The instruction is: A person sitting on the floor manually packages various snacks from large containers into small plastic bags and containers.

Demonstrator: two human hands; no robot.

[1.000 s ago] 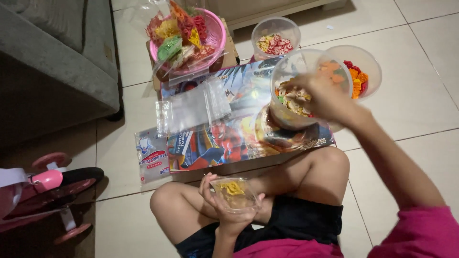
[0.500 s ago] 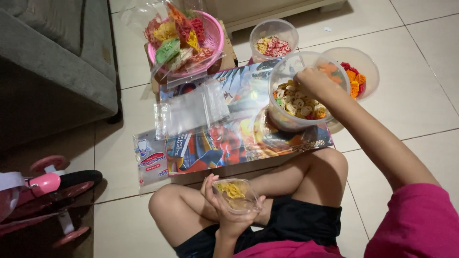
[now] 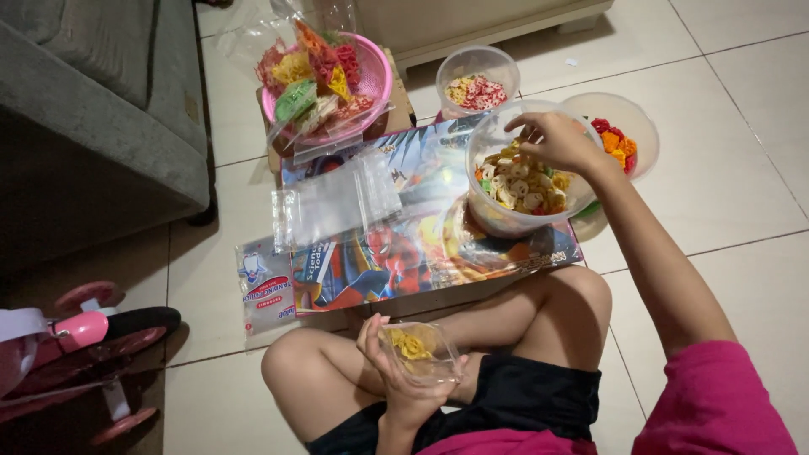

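Crackers — small ring and spiral shapes in cream, yellow, green and orange, dry and ridged — fill the lower half of the clear round tub that sits on the glossy cartoon-printed board in front of your crossed legs. Your right hand hangs over the tub's open mouth, fingers curled down and bunched as if pinching a few pieces; whether anything is actually between the fingertips cannot be told. Your left hand rests low in your lap and grips a small clear plastic bag, thumb and fingers holding its soft, crinkled mouth apart and facing up, with a little heap of yellow pieces at the bottom. Held there, close to your body and below the tub, the bag lies within an easy swing of the right arm.

Two more clear tubs stand within reach: one behind the first with orange and red pieces, and a smaller one farther back with red-and-white pieces. A pink mesh basket holds sealed packets of mixed colours. A flat stack of empty zip bags — thin, shiny, transparent — lies on the board's left part. Pale floor tiles are smooth and glossy; a grey sofa and a pink tricycle sit at your left.
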